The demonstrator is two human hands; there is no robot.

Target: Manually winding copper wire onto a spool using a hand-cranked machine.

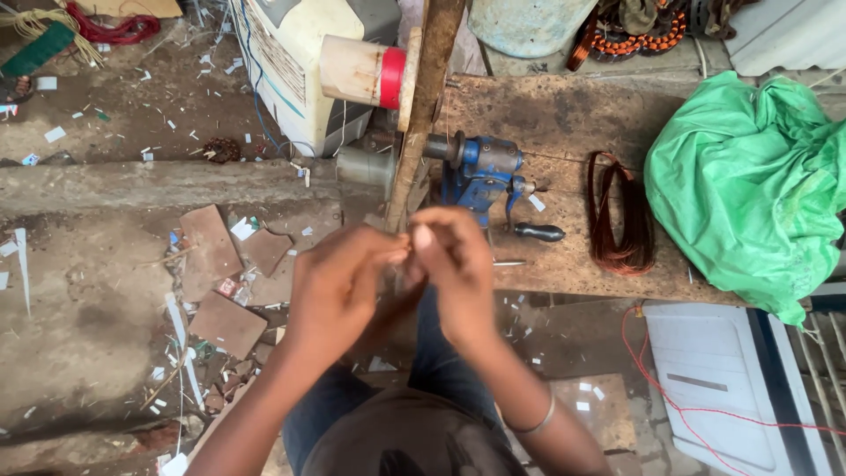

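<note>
Both hands meet at the centre of the frame, just in front of a tilted wooden board [421, 115]. The left hand [339, 286] and the right hand [454, 264] have their fingertips pinched together against one another, nipping something very thin between them; it looks like a fine wire, but it is too small to tell for sure. A plain metal bangle [535, 423] circles the right wrist at the lower middle.

Above the hands, at the top centre, one spool [363, 72] sticks out sideways from the board: a smooth pale cylinder with a glossy red band at its end. Just right of the board sits one blue metal winder [483, 169], chunky and cast, with a black handle [539, 232] lying below it. It stands on a rough, stained wooden bench [564, 115] that fills the upper right.

On the bench, right of the winder, lies one coil of copper wire [621, 216], reddish brown and shiny, wound in a long oval loop. Beside it at the right edge is one crumpled green plastic bag [749, 185], soft and wrinkled. Below the bag, in the lower right, is a flat white plastic panel [723, 388] with a thin red wire [687, 407] trailing across it.

The left half shows a gritty grey concrete floor [88, 317] littered with white paper scraps and about four flat brown cardboard pieces [211, 242]. In the upper left corner lies a bundle of red cord [110, 28].
</note>
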